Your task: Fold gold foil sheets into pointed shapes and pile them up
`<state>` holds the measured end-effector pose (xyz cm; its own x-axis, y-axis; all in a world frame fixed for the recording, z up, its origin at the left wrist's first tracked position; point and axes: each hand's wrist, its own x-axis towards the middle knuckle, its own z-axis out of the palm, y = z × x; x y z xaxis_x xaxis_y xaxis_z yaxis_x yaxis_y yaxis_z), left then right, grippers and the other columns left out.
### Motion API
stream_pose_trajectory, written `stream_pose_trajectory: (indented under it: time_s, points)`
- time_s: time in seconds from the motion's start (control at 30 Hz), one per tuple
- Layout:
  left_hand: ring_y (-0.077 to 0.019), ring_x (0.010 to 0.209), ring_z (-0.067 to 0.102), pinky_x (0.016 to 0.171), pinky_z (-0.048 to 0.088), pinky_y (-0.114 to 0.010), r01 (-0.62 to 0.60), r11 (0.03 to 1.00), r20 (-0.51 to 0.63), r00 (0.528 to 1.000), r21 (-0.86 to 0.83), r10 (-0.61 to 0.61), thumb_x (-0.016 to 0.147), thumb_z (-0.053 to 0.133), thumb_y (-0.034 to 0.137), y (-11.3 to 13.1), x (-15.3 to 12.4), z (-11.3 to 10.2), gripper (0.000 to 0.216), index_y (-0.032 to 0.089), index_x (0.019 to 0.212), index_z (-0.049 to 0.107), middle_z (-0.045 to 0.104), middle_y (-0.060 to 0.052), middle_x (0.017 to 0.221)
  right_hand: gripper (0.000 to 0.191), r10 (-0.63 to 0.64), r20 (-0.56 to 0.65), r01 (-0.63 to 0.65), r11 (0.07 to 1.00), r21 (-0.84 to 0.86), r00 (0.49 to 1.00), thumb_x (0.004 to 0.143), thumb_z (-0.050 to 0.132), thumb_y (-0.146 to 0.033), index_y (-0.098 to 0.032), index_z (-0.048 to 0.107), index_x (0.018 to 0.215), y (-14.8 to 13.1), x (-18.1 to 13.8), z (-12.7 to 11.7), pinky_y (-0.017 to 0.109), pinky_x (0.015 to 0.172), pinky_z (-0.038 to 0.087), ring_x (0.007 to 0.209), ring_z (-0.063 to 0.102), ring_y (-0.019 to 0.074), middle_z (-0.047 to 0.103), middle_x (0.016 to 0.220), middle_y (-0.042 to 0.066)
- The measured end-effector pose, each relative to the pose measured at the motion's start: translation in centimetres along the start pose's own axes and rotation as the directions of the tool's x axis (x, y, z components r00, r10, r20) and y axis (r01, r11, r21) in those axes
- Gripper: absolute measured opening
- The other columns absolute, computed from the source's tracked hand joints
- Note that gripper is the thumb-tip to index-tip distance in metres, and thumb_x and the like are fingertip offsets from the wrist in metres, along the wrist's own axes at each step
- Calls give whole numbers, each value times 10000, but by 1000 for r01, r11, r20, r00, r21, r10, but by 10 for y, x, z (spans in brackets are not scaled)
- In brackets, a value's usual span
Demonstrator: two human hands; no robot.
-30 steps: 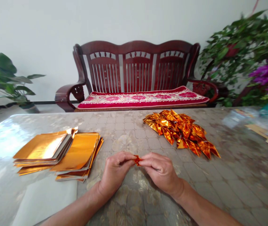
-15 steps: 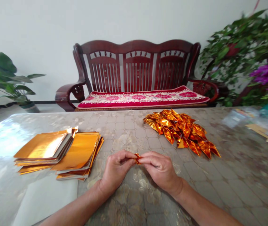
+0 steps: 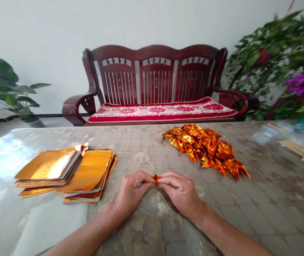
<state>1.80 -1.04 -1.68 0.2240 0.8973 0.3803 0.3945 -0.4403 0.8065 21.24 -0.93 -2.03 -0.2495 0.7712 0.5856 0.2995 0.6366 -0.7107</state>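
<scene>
Lying left of the grip, a stack of gold foil sheets [image 3: 47, 165] is met along its right side by a second foil stack [image 3: 89, 170]. Nearer than both, a pale sheet [image 3: 53, 224] is partly covered by the left forearm [image 3: 93, 227]. At the grip itself, a small folded foil piece [image 3: 156, 180] is pinched narrowly between the left hand [image 3: 133, 190] and the right hand [image 3: 181, 192], one side being held by each thumb and fingers. Beyond the grip to the right, folded foil pieces [image 3: 203, 147] are heaped; farther right, clear plastic [image 3: 270, 132] is seen.
</scene>
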Motion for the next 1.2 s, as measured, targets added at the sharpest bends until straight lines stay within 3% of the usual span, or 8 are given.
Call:
stream_pose_trajectory:
  time_s: [0.27, 0.53, 0.83, 1.07, 1.2]
  points:
    - [-127, 692, 690, 680, 502, -207, -54, 998, 52, 997, 21, 53, 826, 658, 117, 4, -1, -2, 122, 207, 778, 726, 736, 16, 736, 180, -28, 22, 28, 1000, 10, 999, 844, 655, -97, -238, 762, 877, -7, 1, -2, 236, 674, 551, 734, 697, 146, 745, 833, 28]
    - [-113, 709, 643, 690, 473, -204, -66, 996, 153, 987, 67, 55, 851, 588, 98, 3, -5, -3, 122, 195, 777, 600, 680, 26, 758, 177, -153, 143, 168, 981, -97, 978, 899, 574, -108, -216, 712, 875, -10, 3, -7, 244, 665, 505, 725, 655, 142, 715, 804, 33]
    - [-87, 656, 542, 644, 412, -177, -234, 968, 361, 913, 90, 188, 919, 486, 86, 0, -8, -7, 189, 198, 770, 520, 553, 42, 709, 199, -241, 241, 284, 945, -160, 940, 912, 517, -79, -184, 672, 845, -13, -2, -7, 258, 670, 465, 701, 606, 140, 683, 781, 40]
    - [-98, 765, 592, 720, 441, -179, -172, 979, 237, 961, 113, 142, 930, 520, 98, -2, -2, -8, 139, 208, 866, 575, 617, 27, 821, 155, -127, 201, 151, 983, -107, 971, 942, 561, -125, -202, 696, 941, -2, 1, -5, 242, 749, 503, 824, 654, 141, 711, 897, 40]
    - [-113, 804, 616, 744, 458, -196, -183, 971, 238, 960, 153, 144, 942, 541, 136, -7, 2, -15, 107, 215, 950, 613, 648, 10, 867, 161, -105, 232, 130, 987, -94, 967, 944, 586, -151, -222, 704, 1029, 3, 0, -8, 241, 794, 522, 893, 670, 142, 723, 982, 40]
